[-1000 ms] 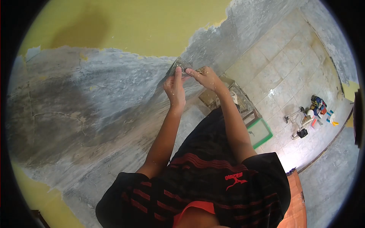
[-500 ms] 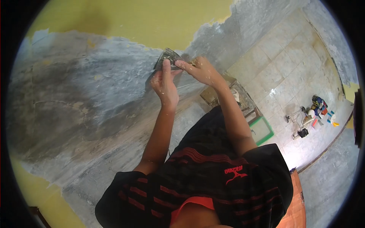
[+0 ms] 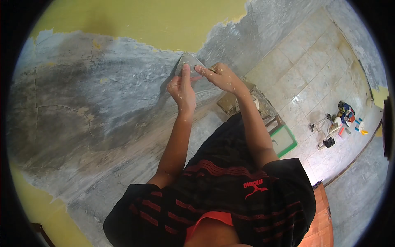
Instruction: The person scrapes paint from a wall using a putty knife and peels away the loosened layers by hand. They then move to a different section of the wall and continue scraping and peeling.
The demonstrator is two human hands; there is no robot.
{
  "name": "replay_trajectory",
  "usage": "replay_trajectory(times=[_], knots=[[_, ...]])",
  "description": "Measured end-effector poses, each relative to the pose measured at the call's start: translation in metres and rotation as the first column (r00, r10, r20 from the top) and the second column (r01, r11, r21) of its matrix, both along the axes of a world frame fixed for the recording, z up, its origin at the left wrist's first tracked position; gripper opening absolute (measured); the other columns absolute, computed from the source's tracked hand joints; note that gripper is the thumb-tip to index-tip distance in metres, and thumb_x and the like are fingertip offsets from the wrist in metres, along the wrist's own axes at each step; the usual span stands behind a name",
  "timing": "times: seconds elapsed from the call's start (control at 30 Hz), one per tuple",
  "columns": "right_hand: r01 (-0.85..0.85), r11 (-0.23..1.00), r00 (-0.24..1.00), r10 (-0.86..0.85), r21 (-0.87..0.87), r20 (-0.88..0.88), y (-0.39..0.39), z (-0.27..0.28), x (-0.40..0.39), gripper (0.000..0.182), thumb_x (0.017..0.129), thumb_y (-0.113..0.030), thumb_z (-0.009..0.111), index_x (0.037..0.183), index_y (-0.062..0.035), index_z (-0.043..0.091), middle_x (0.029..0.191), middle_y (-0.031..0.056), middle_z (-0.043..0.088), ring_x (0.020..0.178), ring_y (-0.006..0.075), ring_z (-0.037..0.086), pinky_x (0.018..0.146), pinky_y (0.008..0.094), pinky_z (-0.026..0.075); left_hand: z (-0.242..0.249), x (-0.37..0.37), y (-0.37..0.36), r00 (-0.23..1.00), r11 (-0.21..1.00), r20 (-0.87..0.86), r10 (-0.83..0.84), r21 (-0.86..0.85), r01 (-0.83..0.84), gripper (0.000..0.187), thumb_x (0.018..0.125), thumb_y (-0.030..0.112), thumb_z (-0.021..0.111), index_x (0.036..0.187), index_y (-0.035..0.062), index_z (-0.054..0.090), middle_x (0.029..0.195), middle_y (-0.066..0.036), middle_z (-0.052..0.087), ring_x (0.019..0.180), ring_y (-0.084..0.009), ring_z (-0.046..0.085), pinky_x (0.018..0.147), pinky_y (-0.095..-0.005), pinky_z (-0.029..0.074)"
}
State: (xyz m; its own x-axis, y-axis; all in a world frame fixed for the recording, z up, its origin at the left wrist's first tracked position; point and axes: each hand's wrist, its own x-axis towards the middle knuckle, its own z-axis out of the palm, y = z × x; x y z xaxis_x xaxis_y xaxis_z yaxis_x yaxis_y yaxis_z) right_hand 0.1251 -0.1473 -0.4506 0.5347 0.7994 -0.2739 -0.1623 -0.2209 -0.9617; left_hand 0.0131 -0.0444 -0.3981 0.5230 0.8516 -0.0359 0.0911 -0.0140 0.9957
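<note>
The scraper (image 3: 189, 59) is held at the wall (image 3: 123, 84), beside the yellow paint (image 3: 173, 31); contact cannot be told. Its blade is pressed by the left hand's (image 3: 184, 94) thumb, and its rear end is gripped by the right hand (image 3: 227, 79). It seems light, thin and stiff; it is best held at the back, clear of the edge.

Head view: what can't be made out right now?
All in the head view:
Handle of the scraper: hidden by the right hand.
Left hand: some fingers hidden behind the scraper.
Green-rimmed object: partly covered by the right arm.
Floor items: too small to identify.
</note>
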Motion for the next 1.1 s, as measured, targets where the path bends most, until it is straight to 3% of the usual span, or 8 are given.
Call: replay_trajectory(times=[0.13,0.23,0.47,0.7,0.83,0.9,1.03,1.1], knots=[[0.001,1.000,1.000,-0.001,0.020,0.017,-0.002,0.037,0.002,0.085,0.094,-0.068,0.068,0.056,0.0052,0.046,0.052,0.0053,0.032,0.055,0.0141,0.035,0.048,0.0427,0.032,0.034,0.011,-0.008,0.991,0.996,0.101,0.088,0.006,-0.089,0.039,0.103,0.025,0.073,0.076,-0.0031,0.069,0.080,-0.008,0.070,0.071,-0.0166,0.070,0.065,-0.0325,0.060],[0.032,0.996,0.999,-0.031,0.081,-0.007,-0.002,0.051,-0.003,0.084,0.095,-0.066,0.068,0.056,0.0052,0.046,0.052,0.0051,0.032,0.055,0.0140,0.034,0.048,0.0427,0.032,0.046,0.007,-0.003,0.995,0.999,0.090,0.032,0.018,-0.033,0.038,0.103,0.023,0.072,0.076,-0.0028,0.068,0.083,-0.008,0.070,0.072,-0.0147,0.068,0.068,-0.0345,0.063],[0.043,0.999,0.998,-0.041,0.032,-0.050,-0.001,-0.006,-0.009,0.084,0.095,-0.066,0.067,0.056,0.0047,0.046,0.053,0.0062,0.033,0.056,0.0148,0.034,0.049,0.0435,0.032,-0.001,0.000,0.002,1.000,1.000,-0.015,-0.006,0.001,0.006,0.045,0.100,0.031,0.076,0.070,-0.0007,0.065,0.069,-0.006,0.065,0.065,-0.0180,0.071,0.065,-0.0335,0.060],[0.039,0.999,0.999,-0.039,-0.010,0.001,0.004,0.026,-0.014,0.086,0.095,-0.067,0.067,0.058,0.0081,0.045,0.052,0.0101,0.034,0.056,0.0161,0.035,0.049,0.0457,0.034,0.011,-0.005,0.010,0.999,0.994,0.000,0.039,0.104,-0.039,0.044,0.100,0.029,0.076,0.070,0.0002,0.065,0.070,-0.004,0.064,0.062,-0.0165,0.067,0.061,-0.0328,0.057],[0.064,0.997,0.998,-0.064,0.037,-0.015,0.003,0.049,-0.018,0.086,0.096,-0.066,0.066,0.060,0.0095,0.047,0.051,0.0122,0.035,0.054,0.0178,0.035,0.049,0.0466,0.036,0.044,0.003,0.002,0.998,0.998,0.050,0.040,0.042,-0.042,0.038,0.102,0.023,0.074,0.073,-0.0004,0.066,0.075,-0.005,0.066,0.064,-0.0140,0.065,0.062,-0.0325,0.058],[0.109,0.994,0.994,-0.109,0.008,0.012,-0.003,0.052,-0.025,0.084,0.096,-0.065,0.066,0.061,0.0103,0.050,0.051,0.0134,0.034,0.053,0.0195,0.034,0.050,0.0472,0.036,0.045,0.001,0.001,0.996,0.999,0.082,0.047,-0.024,-0.045,0.021,0.100,0.019,0.075,0.095,-0.0012,0.074,0.091,-0.007,0.074,0.074,-0.0141,0.069,0.067,-0.0336,0.061],[0.149,0.987,0.987,-0.152,0.054,0.060,0.000,0.026,-0.021,0.083,0.097,-0.064,0.066,0.063,0.0110,0.051,0.051,0.0135,0.033,0.053,0.0203,0.034,0.051,0.0476,0.037,0.017,-0.006,0.014,0.998,1.000,0.054,-0.013,-0.016,0.014,0.021,0.101,0.020,0.074,0.100,-0.0013,0.075,0.093,-0.007,0.074,0.074,-0.0136,0.069,0.068,-0.0338,0.061],[0.050,0.999,0.998,-0.050,-0.006,0.036,0.001,0.026,-0.013,0.083,0.097,-0.063,0.065,0.066,0.0122,0.053,0.052,0.0166,0.035,0.053,0.0222,0.035,0.052,0.0483,0.038,0.015,0.000,0.009,1.000,0.999,0.003,-0.007,-0.040,0.007,0.022,0.101,0.021,0.074,0.099,-0.0008,0.075,0.093,-0.007,0.075,0.074,-0.0136,0.069,0.068,-0.0339,0.061]])
